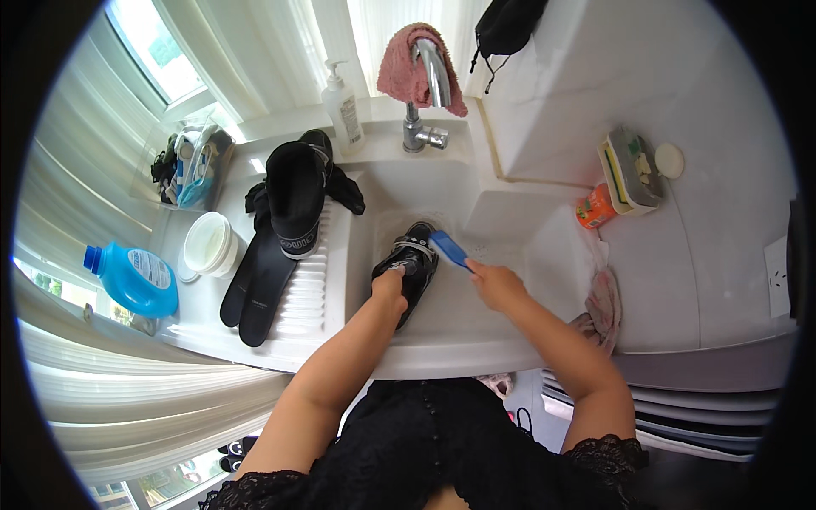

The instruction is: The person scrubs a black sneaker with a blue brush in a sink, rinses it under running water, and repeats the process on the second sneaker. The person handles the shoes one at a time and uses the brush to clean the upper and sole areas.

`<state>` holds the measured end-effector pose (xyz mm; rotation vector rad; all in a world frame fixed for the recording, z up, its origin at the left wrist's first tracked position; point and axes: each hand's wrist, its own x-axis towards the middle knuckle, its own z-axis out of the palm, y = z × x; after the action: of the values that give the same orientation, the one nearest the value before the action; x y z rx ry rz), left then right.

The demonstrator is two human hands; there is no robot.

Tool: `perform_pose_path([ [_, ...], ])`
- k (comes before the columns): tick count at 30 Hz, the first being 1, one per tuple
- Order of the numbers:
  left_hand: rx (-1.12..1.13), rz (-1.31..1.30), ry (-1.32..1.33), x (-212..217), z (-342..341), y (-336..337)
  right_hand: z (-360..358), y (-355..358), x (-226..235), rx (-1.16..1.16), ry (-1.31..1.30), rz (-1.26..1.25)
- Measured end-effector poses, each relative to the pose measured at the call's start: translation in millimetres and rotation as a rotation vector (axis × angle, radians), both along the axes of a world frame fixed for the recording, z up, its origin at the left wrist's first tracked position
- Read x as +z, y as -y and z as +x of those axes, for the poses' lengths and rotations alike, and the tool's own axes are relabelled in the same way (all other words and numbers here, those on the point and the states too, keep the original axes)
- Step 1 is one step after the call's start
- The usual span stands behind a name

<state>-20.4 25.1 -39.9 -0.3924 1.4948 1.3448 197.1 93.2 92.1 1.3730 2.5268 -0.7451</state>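
The shoe (408, 263) lies in the sink (476, 314), directly under and ahead of the left hand (389, 285), toe pointing away from the person toward the tap (425, 93). The left hand is clamped over the heel end, gripping it and pinning the shoe against the basin floor. The right hand (495, 285) is closed round the handle of a blue brush (450, 249), whose head reaches leftward from that hand to touch the shoe's upper near the toe. Judged handling: the shoe appears light, with a soft, yielding upper over a stiffer sole; wet or soapy, it would likely be slippery and inclined to twist under brush pressure, so the heel and sole edge are the firmer places to take hold, not the flexible upper. It should tolerate firm scrubbing; nothing about it looks fragile. Appearance: a black low trainer with pale lacing or trim across the top, surface glossy as if wet; finer detail cannot be made out. To the left of the left hand, on the ribbed drainer (310, 280), rests a second black shoe (297, 195) with two dark insoles (255, 289) lying beside it. A white tub (210, 244) and a blue detergent bottle (132, 279) stand further left.
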Motion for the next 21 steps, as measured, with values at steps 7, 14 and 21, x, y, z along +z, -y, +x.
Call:
perform_pose_path([
  [7, -0.498, -0.371, -0.504, 47.7, 20.8, -8.5, -10.4, 15.1, -25.4, -0.018, -0.031, -0.005],
  [14, -0.45, -0.161, -0.26, 50.1, 2.9, -0.1, 1.5, -10.4, -42.7, -0.007, 0.09, 0.069],
  [21, -0.875, -0.238, -0.834, 46.7, 26.2, 1.8, -14.3, -1.8, -46.0, -0.018, 0.017, 0.058],
])
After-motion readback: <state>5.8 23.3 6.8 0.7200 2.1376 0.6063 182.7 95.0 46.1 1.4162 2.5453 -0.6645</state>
